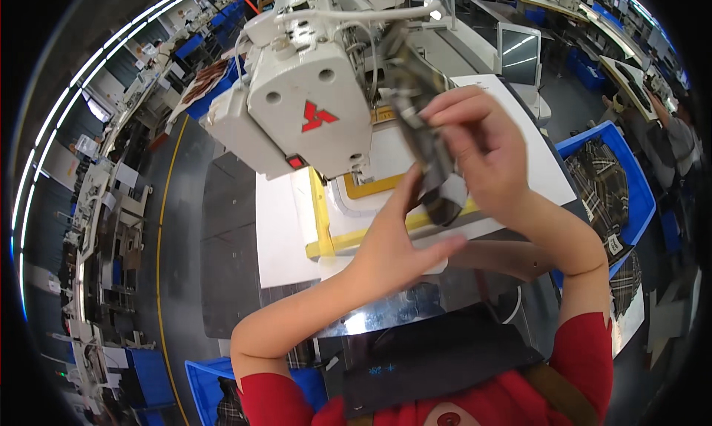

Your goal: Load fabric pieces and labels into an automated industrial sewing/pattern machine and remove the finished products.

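Nearby, a sewing machine point(311, 103) and blue bin point(644, 211) flank the plaid cloth point(426, 140).

Machine point(308, 88) left, cloth point(420, 135) middle, bin point(642, 211) right

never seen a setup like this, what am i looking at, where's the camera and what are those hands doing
There is no robot here: these are a person's own bare hands. The single picture comes from a wide fisheye camera worn on the head, looking down, so straight edges bend near the rim.

The big white machine in front looks like an industrial sewing machine. Beneath it lies a white sheet with yellow strips on it.

The right hand pinches a dark plaid cloth. The left hand is open, thumb spread, by the cloth's lower part; blur hides whether its fingers touch it. On the right, a blue bin holds more plaid fabric.
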Available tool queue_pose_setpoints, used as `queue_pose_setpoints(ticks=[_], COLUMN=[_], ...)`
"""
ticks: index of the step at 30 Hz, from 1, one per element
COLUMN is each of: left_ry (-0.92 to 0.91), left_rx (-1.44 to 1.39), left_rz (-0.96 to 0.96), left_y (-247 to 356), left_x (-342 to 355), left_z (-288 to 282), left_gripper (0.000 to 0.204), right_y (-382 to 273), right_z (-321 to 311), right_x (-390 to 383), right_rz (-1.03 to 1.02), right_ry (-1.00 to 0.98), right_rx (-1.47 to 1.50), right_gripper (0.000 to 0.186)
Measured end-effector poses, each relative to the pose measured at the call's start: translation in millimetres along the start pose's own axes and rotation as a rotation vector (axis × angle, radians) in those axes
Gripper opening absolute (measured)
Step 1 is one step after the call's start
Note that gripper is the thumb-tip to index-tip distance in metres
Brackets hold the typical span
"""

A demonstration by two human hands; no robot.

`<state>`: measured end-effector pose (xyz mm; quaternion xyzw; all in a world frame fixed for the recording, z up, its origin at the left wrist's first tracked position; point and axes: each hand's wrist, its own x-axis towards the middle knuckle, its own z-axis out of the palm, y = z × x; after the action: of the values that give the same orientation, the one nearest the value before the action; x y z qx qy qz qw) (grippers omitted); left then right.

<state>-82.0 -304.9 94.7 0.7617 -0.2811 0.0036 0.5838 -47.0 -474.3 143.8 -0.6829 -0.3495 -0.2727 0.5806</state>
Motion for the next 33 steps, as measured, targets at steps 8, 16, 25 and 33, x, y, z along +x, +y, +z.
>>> queue_pose_setpoints(ticks=[8, 16, 25, 33], left_ry=[0.960, 1.306, 0.706, 0.622], left_rx=[0.781, 1.498, 1.086, 0.973], left_rz=[-0.108, -0.310, -1.583, -0.397], left_y=[-6, 19, -22, 19], left_x=[-101, -377, -492, -199], left_z=[-145, -226, -153, -142], left_gripper=[0.045, 0.053, 0.050, 0.026], right_y=[19, 47, 32, 41], right_z=[4, 11, 13, 3], right_x=[-69, -101, -100, -99], right_rz=[0.034, 0.246, 0.385, 0.282], right_ry=[-0.452, -0.763, -0.650, -0.567], right_rx=[-0.059, -0.271, -0.330, -0.274], right_gripper=[0.017, 0.017, 0.015, 0.009])
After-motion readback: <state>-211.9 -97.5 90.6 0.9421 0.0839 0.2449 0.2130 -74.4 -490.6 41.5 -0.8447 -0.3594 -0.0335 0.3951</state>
